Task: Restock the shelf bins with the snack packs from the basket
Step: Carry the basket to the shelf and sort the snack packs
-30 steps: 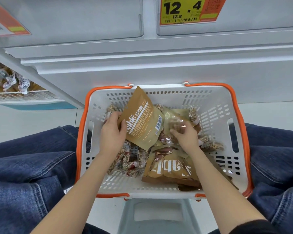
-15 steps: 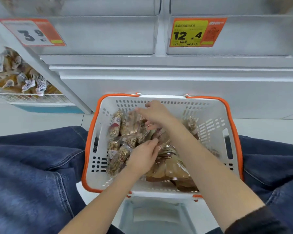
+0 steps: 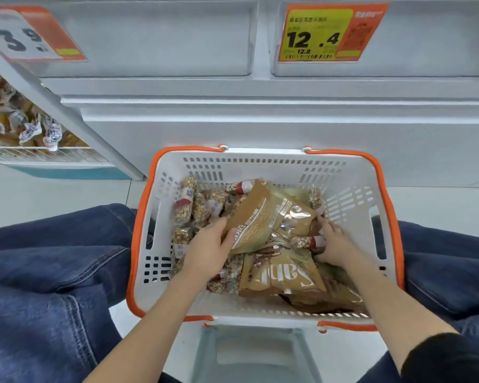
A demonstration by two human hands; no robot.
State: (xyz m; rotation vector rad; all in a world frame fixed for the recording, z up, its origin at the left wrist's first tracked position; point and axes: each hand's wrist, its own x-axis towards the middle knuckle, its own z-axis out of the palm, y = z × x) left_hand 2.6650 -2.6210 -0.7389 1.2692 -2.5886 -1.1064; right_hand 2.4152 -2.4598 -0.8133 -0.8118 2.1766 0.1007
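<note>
Tan snack pouch (image 3: 260,217) tilted up inside white basket (image 3: 351,186), lower corner gripped by left hand (image 3: 208,251), thumb curled over its face. Right hand (image 3: 333,244) lower in the basket's right side, fingers curled among small nut packs (image 3: 306,241); actual grasp unclear. Second tan pouch (image 3: 282,277) flat beneath. Clear shelf bins (image 3: 155,40) above, yellow price tag (image 3: 318,31) on the right one.
</note>
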